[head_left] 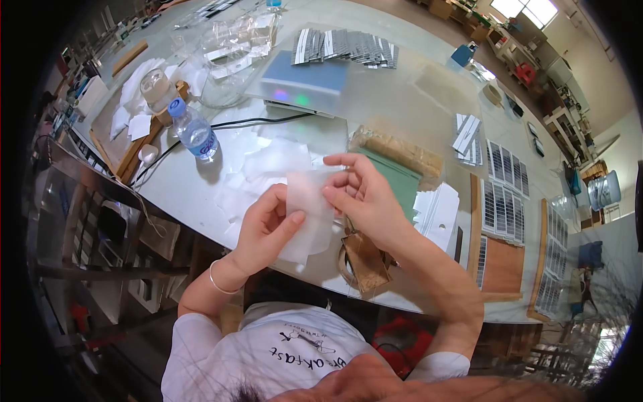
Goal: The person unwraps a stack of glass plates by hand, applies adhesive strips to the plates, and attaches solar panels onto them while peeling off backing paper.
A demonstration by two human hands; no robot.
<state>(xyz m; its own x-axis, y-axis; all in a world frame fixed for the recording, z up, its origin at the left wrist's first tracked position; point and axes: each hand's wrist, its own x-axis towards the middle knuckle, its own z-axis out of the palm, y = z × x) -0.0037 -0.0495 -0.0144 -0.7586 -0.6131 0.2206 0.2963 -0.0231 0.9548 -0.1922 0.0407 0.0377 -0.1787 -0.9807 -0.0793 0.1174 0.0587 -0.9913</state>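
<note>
A thin, translucent white sheet (307,204) hangs upright between my hands, above the near edge of the table. My left hand (269,226) pinches its left side between thumb and fingers. At the sheet's upper right, my right hand (365,199) has thumb and fingers closed on the edge, with the index finger stretched out above. Whether the sheet is paper or plastic film, I cannot tell. More loose white sheets (271,161) lie on the table just behind it.
A capped water bottle (195,130) stands to the left, beside a black cable (261,121). Behind are a blue box (305,77) and striped strips (345,48). A wrapped brown block (402,155) lies on a green board (395,181). Trays of dark-patterned cards (504,191) are at right.
</note>
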